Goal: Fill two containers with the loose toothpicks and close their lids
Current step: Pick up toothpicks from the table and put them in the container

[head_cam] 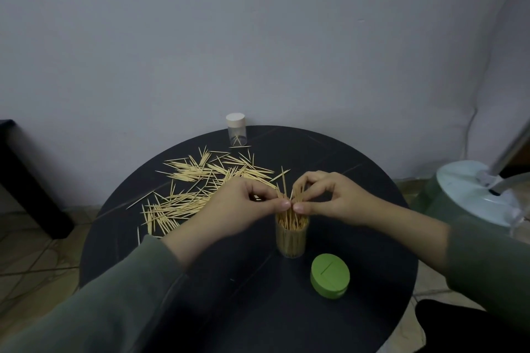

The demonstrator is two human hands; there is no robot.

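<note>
Head view: at a round black table (372, 309), the left hand (243, 206) and right hand (332, 198) pinch a bunch of toothpicks (288, 198) standing in a clear container (292, 238), thumbs nearly touching above its mouth. Its green lid (329, 275) lies just in front. Loose toothpicks (198, 189) spread left of the container; 1 white-capped container (237, 129) stands behind them.
</note>
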